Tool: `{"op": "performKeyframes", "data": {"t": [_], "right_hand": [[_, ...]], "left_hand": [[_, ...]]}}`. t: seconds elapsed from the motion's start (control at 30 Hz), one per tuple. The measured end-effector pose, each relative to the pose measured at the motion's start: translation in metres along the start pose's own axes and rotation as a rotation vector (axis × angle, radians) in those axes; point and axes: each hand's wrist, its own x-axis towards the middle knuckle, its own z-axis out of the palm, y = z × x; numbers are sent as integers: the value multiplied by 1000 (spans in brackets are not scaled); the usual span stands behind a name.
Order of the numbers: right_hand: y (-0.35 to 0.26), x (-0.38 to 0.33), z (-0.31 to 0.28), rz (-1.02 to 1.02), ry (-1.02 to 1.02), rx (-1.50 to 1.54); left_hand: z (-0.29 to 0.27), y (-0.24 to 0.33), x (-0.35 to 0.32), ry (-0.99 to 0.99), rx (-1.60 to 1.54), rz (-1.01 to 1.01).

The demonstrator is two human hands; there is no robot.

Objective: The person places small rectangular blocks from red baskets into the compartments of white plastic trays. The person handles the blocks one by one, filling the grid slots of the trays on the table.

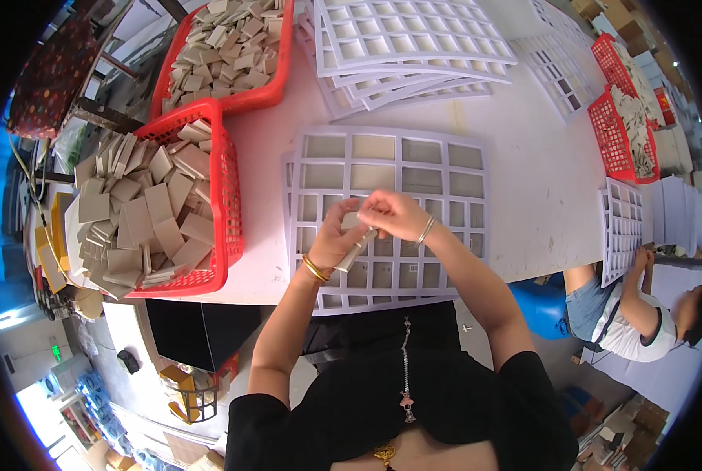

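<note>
My left hand is closed round a small stack of flat beige tiles, held at a slant. My right hand meets it from the right, thumb and fingers pinched together at the upper end of the stack; my fingers partly hide what they grip. Both hands are above a white compartment frame lying in front of me. Most of its rectangular cells look grey, and a cell in the top row shows a cream colour. The edge of another frame sticks out beneath it on the left.
Two red baskets full of loose beige tiles stand at the left. More white frames are piled at the back. At the right are red baskets with pale pieces, and a person holding an upright frame.
</note>
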Motion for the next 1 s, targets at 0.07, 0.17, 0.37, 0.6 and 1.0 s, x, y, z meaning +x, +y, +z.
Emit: {"op": "performKeyframes", "data": {"t": [0.07,0.17,0.37,0.6,1.0], "right_hand": [[0,1,-2,53,-113,143],[5,8,-8,52,-64,138],[4,11,-8,58,-47,207],[-3,0,-19,38,-200,29],[21,-29,-49,-26,182,240]], "left_hand": [[-6,-2,3,26,171,89],[-14,-17,5,138,244,181],[-31,-22,1,94,-87,53],[-38,4,-3,71,285,117],[-23,40,67,-6,1144,159]]}}
